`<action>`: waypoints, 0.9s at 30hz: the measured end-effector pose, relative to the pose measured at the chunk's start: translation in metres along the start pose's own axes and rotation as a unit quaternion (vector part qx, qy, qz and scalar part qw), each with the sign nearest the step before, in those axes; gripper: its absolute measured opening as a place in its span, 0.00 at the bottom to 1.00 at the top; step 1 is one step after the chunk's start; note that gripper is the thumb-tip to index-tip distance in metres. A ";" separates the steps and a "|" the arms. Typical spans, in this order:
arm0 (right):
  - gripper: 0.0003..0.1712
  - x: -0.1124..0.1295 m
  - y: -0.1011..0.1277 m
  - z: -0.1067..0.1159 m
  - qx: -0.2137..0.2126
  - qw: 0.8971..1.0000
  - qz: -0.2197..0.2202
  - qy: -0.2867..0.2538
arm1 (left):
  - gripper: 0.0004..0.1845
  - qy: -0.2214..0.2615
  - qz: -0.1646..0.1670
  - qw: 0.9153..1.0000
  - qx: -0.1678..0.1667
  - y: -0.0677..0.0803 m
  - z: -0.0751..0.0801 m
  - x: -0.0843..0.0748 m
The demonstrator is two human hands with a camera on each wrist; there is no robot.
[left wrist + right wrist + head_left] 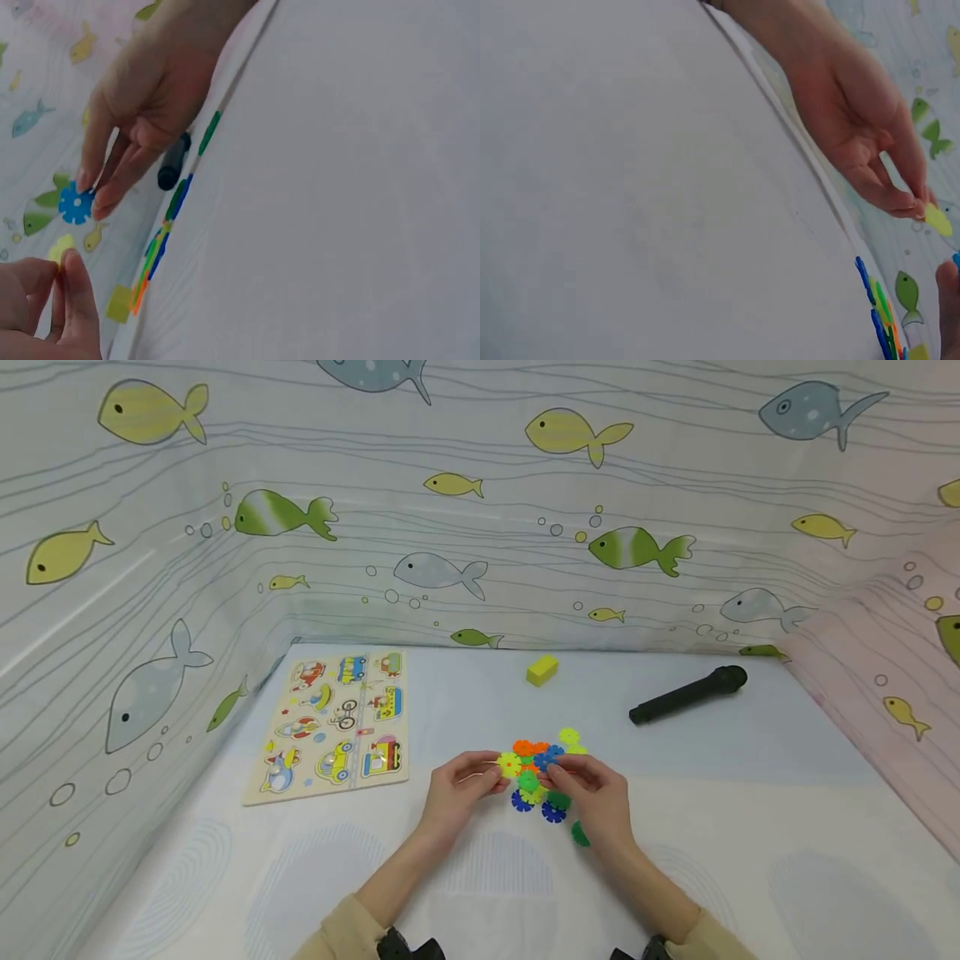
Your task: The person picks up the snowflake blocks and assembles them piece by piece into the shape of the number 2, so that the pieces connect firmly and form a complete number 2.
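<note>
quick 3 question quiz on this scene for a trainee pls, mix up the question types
1. True or false: the black microphone lies to the left of the puzzle board.
2. Which disc does the right hand pinch? A red, B blue, C white.
3. Fill in: the left hand pinches a ____ disc.

Key
1. False: it lies to the right, past the yellow block.
2. B, the blue disc, in the fingers.
3. Yellow: the yellow disc, above the pile of discs.
</note>
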State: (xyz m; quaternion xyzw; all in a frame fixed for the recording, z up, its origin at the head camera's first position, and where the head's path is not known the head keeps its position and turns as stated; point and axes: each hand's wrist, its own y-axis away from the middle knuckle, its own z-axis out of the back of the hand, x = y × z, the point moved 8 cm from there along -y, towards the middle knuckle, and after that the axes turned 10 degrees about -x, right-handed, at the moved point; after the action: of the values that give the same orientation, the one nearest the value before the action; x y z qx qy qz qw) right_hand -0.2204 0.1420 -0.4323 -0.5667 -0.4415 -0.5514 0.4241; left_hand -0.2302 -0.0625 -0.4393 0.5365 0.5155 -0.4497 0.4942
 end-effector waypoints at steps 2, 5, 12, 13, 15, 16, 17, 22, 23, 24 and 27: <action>0.15 0.000 0.000 -0.002 0.001 1.000 0.006 -0.005 | 0.16 0.002 0.000 1.000 0.003 0.000 -0.001 0.001; 0.14 -0.001 0.000 -0.001 -0.004 1.000 0.011 -0.010 | 0.16 0.007 0.002 1.000 0.006 -0.001 -0.002 0.003; 0.14 0.001 0.001 -0.003 0.011 0.999 0.024 -0.023 | 0.17 0.020 -0.004 1.000 0.018 -0.003 -0.007 0.002; 0.14 0.001 0.001 -0.003 0.013 0.999 0.025 -0.025 | 0.17 0.023 -0.004 1.000 0.019 -0.003 -0.007 0.002; 0.14 0.001 0.001 -0.002 0.014 0.999 0.028 -0.021 | 0.17 0.024 -0.005 0.999 0.021 -0.003 -0.008 0.002; 0.14 0.001 0.002 -0.002 0.015 0.999 0.031 -0.017 | 0.17 0.024 -0.004 0.999 0.021 -0.003 -0.008 0.002; 0.14 0.001 0.002 -0.002 0.015 0.999 0.033 -0.013 | 0.17 0.025 -0.002 0.999 0.020 -0.003 -0.008 0.003; 0.16 0.002 0.005 -0.003 0.025 0.999 0.048 -0.001 | 0.16 0.029 0.001 0.999 0.017 -0.001 -0.006 0.003; 0.16 0.002 0.005 -0.003 0.028 0.998 0.051 -0.001 | 0.16 0.030 0.002 0.999 0.017 -0.001 -0.006 0.002; 0.16 0.003 0.006 -0.004 0.031 0.998 0.056 0.001 | 0.16 0.030 0.003 0.999 0.017 0.000 -0.005 0.002; 0.15 0.005 0.008 -0.005 0.040 0.997 0.073 0.010 | 0.16 0.028 0.004 0.999 0.015 0.002 -0.004 0.000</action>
State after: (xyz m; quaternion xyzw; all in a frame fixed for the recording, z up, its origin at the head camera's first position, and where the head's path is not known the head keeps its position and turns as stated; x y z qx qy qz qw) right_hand -0.2135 0.1353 -0.4271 -0.5746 -0.4166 -0.5067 0.4894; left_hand -0.2285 -0.0586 -0.4384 0.5586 0.5204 -0.4403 0.4727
